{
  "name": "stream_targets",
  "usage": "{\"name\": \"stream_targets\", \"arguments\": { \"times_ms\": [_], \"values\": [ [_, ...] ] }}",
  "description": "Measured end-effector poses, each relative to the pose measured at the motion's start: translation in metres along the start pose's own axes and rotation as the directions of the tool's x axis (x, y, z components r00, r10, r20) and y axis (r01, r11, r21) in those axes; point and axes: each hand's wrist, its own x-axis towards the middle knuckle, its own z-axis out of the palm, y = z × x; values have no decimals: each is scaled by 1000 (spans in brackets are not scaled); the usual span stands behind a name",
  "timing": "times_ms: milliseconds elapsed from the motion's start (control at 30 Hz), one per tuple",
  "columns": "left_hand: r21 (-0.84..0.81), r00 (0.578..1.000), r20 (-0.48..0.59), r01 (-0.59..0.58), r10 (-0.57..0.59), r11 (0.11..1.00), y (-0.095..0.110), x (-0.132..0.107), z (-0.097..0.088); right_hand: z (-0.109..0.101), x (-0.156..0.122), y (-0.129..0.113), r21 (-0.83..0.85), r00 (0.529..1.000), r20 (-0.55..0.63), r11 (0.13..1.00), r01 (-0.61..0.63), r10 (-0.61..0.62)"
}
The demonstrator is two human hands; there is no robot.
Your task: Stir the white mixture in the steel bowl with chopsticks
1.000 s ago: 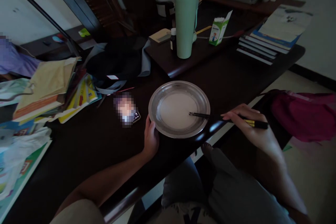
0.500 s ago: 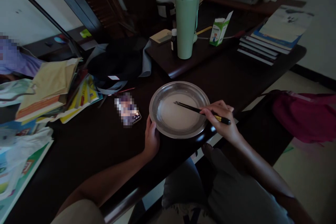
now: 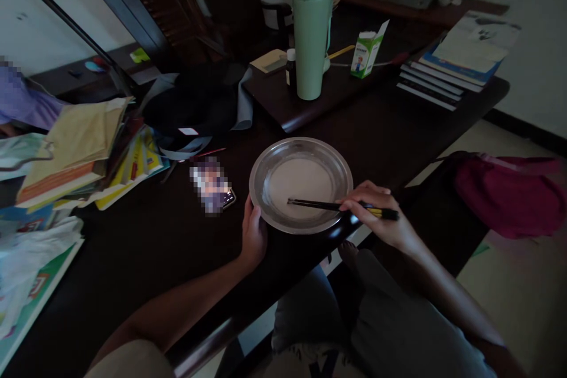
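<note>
A round metal bowl (image 3: 301, 227) with a wide rim rests on the dark table near its front edge. Inside is a whitish, milky liquid (image 3: 303, 180). My left hand (image 3: 254, 230) grips the bowl's left rim, thumb on top, its other fingers hidden under the side. Between the fingers of my right hand (image 3: 376, 212) is a pair of black chopsticks (image 3: 319, 205) with gold-patterned ends. They reach over the bowl's right rim, nearly level, their tips at the near part of the liquid.
Left of the bowl lies a lit phone (image 3: 212, 186). A black bag (image 3: 195, 100), stacked papers (image 3: 84, 136) and a pencil are beyond it. Behind stand a green thermos (image 3: 312, 41), a dark bottle (image 3: 290, 68) and a small box (image 3: 367, 53). Books (image 3: 460, 62) are at back right; a person's purple sleeve (image 3: 26, 97) shows far left.
The chopstick tips have swept toward me through the bowl, and the sticks now lie flatter. My right hand has turned slightly; my left hand keeps its hold on the rim.
</note>
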Motion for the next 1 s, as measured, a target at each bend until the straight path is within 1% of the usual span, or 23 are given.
{"name": "stream_targets", "arguments": {
  "times_ms": [100,133,200,267,333,400,433,500,600,667,767,900,1000],
  "values": [
    [23,1000,-7,1,-1,1000,-1,0,0,22,9,8,-60,999,-41,998,7,-9],
    [31,1000,-8,-1,1,1000,-1,0,0,25,12,11,-77,998,-61,997,8,-13],
    [35,1000,-9,-1,1,999,-2,-1,0,24,15,14,-99,994,-105,995,5,-15],
    [20,1000,-11,5,-5,1000,-2,-1,-1,16,14,16,-127,986,-169,992,-17,-5],
    [13,1000,0,10,-10,1000,-3,0,-2,2,10,14,-155,972,-234,986,-53,16],
    [19,1000,16,6,-6,1000,-3,1,-3,-14,4,10,-159,963,-265,984,-85,40],
    [23,1000,20,2,-2,1000,-3,1,-3,-21,0,7,-154,963,-264,984,-94,51],
    [27,1000,22,-5,4,1000,-3,1,-3,-34,-7,2,-124,972,-223,987,-98,69],
    [18,1000,8,-9,9,1000,-4,1,-3,-41,-12,-4,-69,990,-120,994,-81,73],
    [4,1000,-8,-2,2,1000,-4,1,-2,-35,-13,-5,-33,996,-60,997,-63,61],
    [10,1000,-9,-3,3,1000,-3,1,-2,-14,-10,-4,-2,999,-14,999,-40,40],
    [34,1000,20,-13,12,999,-1,1,-3,18,1,4,-74,999,-48,997,-8,5],
    [38,1000,27,-7,6,999,-1,1,-3,27,8,12,-110,996,-90,994,4,-14]
  ]
}}
